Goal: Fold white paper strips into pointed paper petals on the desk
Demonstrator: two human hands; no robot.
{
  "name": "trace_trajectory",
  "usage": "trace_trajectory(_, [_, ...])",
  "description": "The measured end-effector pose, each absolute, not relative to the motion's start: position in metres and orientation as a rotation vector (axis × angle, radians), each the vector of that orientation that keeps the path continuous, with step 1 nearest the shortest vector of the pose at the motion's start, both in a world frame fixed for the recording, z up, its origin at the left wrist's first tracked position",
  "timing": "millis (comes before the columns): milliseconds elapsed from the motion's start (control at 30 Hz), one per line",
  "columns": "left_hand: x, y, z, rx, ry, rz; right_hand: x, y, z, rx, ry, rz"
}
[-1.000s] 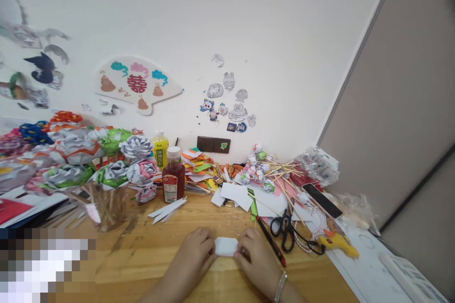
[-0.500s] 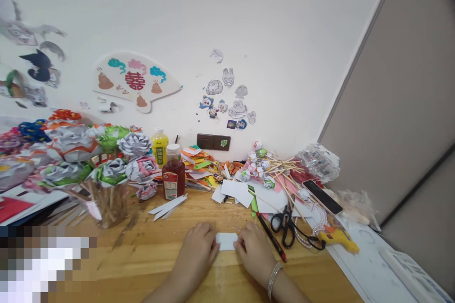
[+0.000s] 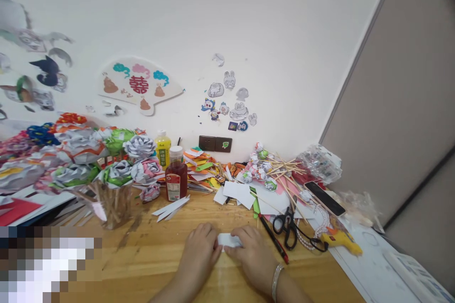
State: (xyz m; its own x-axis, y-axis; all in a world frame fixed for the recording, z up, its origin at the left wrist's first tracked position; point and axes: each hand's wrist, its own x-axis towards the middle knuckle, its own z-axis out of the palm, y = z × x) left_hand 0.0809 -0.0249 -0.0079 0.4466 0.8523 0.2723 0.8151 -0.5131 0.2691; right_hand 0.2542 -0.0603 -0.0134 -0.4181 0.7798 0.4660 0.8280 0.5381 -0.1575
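Observation:
Between my two hands, low over the wooden table (image 3: 142, 265), is a small white piece of paper (image 3: 227, 239). My left hand (image 3: 201, 251) grips its left end, thumb and fingers pressed together. My right hand (image 3: 254, 253), with a bracelet (image 3: 276, 281) at the wrist, pinches the paper from the right, thumb below and fingers above. The fingers partly cover both ends of the paper. To the right of my right hand lie a black and red pen (image 3: 273, 239) and black scissors (image 3: 286, 227).
Paper flowers (image 3: 119, 173) stand in a clear container (image 3: 117, 208) at left, near a red-brown bottle (image 3: 177, 177) and white paper strips (image 3: 171, 208). On the right lie a yellow glue gun (image 3: 343, 241), a phone (image 3: 324, 199) and a bundle of wooden sticks (image 3: 284, 166).
My right hand has moved left along the paper, and its thumb and fingers now pinch further in. The left hand keeps its hold. The view has shifted slightly.

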Motion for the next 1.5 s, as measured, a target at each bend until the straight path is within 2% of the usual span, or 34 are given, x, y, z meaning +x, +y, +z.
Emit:
trace_trajectory(367, [0.077,-0.026,-0.002,2.474,1.537,0.600,0.300,-0.069,0.011,-1.386,-2.400,0.100])
trace_trajectory(733, [0.067,-0.025,-0.004,2.426,1.315,0.676,0.294,-0.064,0.003,-1.399,-2.413,-0.041])
trace_trajectory(967, [0.068,-0.055,0.024,2.705,0.565,0.542,0.288,-0.060,-0.012,-1.446,-2.326,-0.216])
trace_trajectory(1033, [0.069,-0.057,0.022,2.758,0.494,0.547,0.285,-0.060,-0.010,-1.426,-2.330,-0.209])
trace_trajectory(1300, [0.063,-0.033,-0.018,2.899,0.793,0.616,0.288,-0.070,0.005,-1.413,-2.274,0.108])
trace_trajectory(1500, [0.064,-0.033,-0.016,2.968,0.770,0.646,0.288,-0.069,-0.001,-1.169,-2.563,0.239])
